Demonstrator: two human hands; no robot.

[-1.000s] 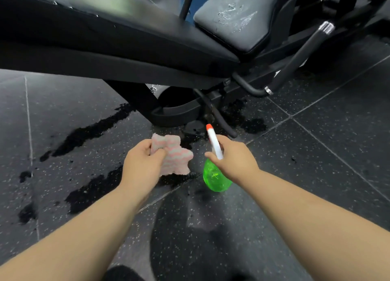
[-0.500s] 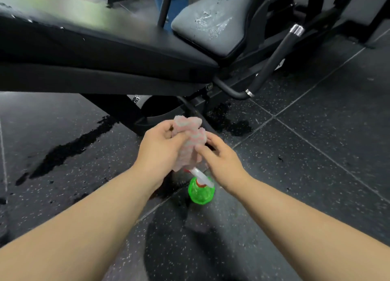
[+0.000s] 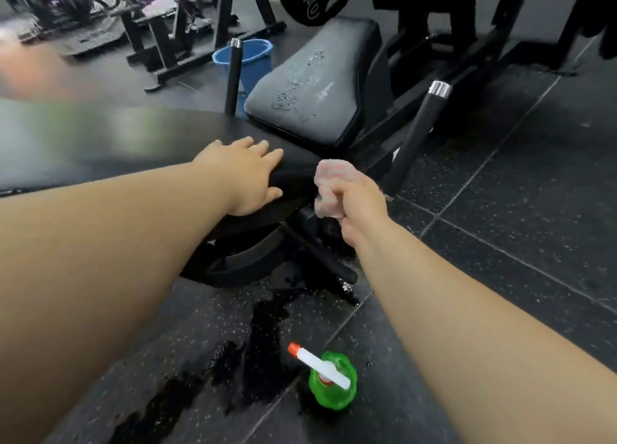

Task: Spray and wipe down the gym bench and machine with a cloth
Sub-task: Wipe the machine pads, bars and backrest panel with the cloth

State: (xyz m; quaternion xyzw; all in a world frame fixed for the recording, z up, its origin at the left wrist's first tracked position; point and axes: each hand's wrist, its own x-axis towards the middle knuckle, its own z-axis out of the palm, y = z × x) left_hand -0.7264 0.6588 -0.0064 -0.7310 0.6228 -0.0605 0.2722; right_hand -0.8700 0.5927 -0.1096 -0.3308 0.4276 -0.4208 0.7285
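The black gym bench pad [image 3: 140, 136] stretches across the left and middle. My left hand [image 3: 247, 173] rests on its near end, fingers spread over the top and thumb under the edge. Just right of that end, my right hand [image 3: 357, 196] grips a bunched pink cloth [image 3: 329, 176]. A grey seat pad [image 3: 320, 79] with wet droplets lies beyond the bench. The green spray bottle [image 3: 332, 382], with a white nozzle and an orange tip, stands on the floor below my right forearm, touched by neither hand.
A blue bucket [image 3: 253, 59] stands behind the bench. Black machine bars with chrome ends [image 3: 424, 116] rise at the right of the seat. Wet dark patches [image 3: 260, 343] spread on the speckled rubber floor. More gym machines [image 3: 150, 26] stand at the back left.
The cloth passed from my left hand to my right. The spray bottle was set down on the floor. My left hand moved up onto the bench end, and the view lifted.
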